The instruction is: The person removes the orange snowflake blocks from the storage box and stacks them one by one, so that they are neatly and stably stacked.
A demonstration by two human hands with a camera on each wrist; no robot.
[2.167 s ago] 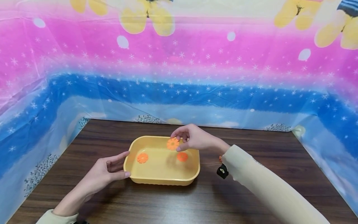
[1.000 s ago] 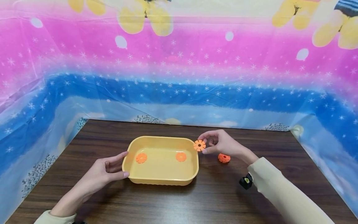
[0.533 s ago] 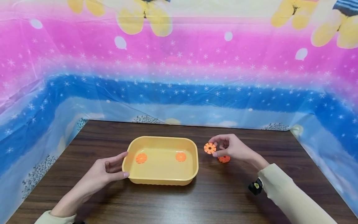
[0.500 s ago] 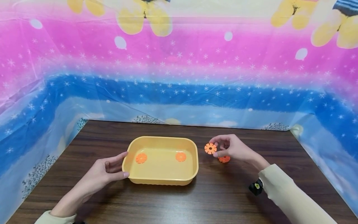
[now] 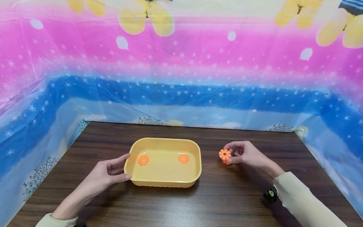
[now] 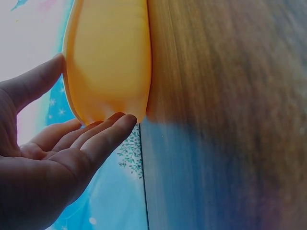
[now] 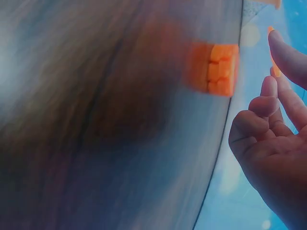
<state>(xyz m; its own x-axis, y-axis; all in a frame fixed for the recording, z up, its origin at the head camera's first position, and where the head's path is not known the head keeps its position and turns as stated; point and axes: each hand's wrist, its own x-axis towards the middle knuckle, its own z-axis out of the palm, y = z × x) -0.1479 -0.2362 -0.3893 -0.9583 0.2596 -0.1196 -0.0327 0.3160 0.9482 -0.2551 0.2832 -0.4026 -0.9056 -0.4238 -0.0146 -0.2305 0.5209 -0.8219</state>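
Observation:
My left hand (image 5: 103, 175) touches the left end of a yellow plastic tray (image 5: 163, 183) from outside. In the left wrist view its thumb meets the tray's rim, and fairly straight fingers lie against the outer wall. Two orange flower-shaped interlocking discs lie flat inside the tray, a left disc (image 5: 143, 160) and a right disc (image 5: 183, 158). To the right of the tray, my right hand (image 5: 249, 156) pinches an orange interlocking disc (image 5: 225, 154) between thumb and fingers. It hangs above a short stack of orange discs (image 7: 223, 71) on the table, apart from it in the right wrist view.
The dark wood tabletop (image 5: 175, 205) stretches around the tray on all sides. A printed pink and blue cloth (image 5: 181, 72) hangs along the back and both sides. A small black device (image 5: 270, 195) sits at my right wrist.
My right hand has carried the pinched disc from above the tray rightward and down, over the stack. The left hand and the tray have stayed put.

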